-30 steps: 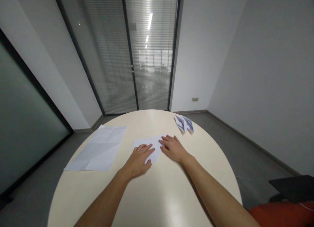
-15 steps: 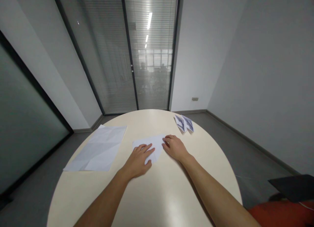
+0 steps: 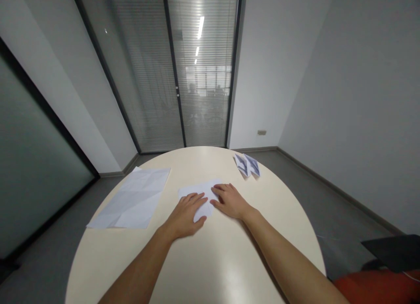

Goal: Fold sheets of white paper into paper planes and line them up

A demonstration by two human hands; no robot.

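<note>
A white sheet of paper [image 3: 199, 188] lies on the table in front of me, partly covered by both hands. My left hand [image 3: 187, 214] rests palm down on its near left part, fingers spread and thumb out to the side. On the right edge of the paper is my right hand [image 3: 231, 201], its fingertips touching the sheet and its thumb apart from the forefinger. The part of the paper under the palms is hidden.
A larger creased white sheet [image 3: 133, 199] lies at the left of the round table [image 3: 197, 269]. Near the far right edge stands a small folded paper piece [image 3: 247, 165] with dark printing. A black flat object [image 3: 393, 251] sits over something red at the lower right.
My right hand has slid slightly left and toward me over the paper's right side. My left hand stays nearly in place.
</note>
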